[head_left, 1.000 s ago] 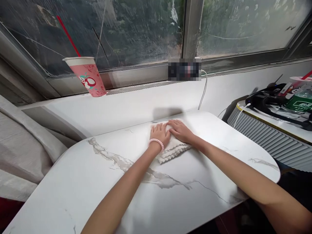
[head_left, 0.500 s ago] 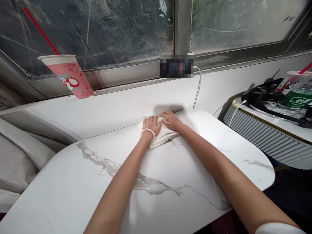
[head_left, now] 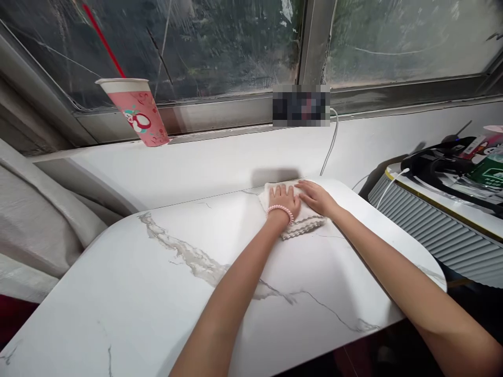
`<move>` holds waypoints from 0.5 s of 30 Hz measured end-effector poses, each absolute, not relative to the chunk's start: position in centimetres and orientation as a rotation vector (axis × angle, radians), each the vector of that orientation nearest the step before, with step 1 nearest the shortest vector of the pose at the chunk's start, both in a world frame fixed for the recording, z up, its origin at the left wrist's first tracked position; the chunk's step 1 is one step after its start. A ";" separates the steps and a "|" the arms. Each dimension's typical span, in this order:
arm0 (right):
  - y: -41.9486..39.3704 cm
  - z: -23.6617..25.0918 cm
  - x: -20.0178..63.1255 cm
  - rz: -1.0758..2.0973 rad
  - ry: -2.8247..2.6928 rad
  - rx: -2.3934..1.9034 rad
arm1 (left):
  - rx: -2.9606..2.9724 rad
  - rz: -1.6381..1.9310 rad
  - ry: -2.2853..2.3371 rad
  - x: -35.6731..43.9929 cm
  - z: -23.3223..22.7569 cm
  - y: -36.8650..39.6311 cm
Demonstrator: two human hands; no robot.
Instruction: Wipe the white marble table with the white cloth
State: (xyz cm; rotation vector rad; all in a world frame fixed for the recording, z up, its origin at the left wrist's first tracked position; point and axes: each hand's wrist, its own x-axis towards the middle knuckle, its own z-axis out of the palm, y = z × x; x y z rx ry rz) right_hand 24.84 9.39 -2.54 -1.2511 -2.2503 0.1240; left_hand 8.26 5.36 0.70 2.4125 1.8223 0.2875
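Both hands flat on a folded white cloth (head_left: 304,225) at the desk's (head_left: 157,293) far edge: left hand (head_left: 283,198) and right hand (head_left: 317,197) side by side, fingers loosely together, pressing down.

Glossy marble-look table (head_left: 196,293); soft cloth (head_left: 304,222).

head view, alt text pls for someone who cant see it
Both hands, left hand and right hand, press flat on a folded white cloth at the far edge of a white marble table. A pink paper cup with a red straw stands on the windowsill.
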 end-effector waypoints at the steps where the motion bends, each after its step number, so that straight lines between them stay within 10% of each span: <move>1: 8.8 -2.5 25.0 0.112 -2.257 -1.253 | 2.416 0.280 1.814 8.3 0.7 5.0; 15: -5.7 -1.3 24.1 0.025 -2.302 -1.319 | 2.587 0.236 1.559 6.7 0.7 -7.2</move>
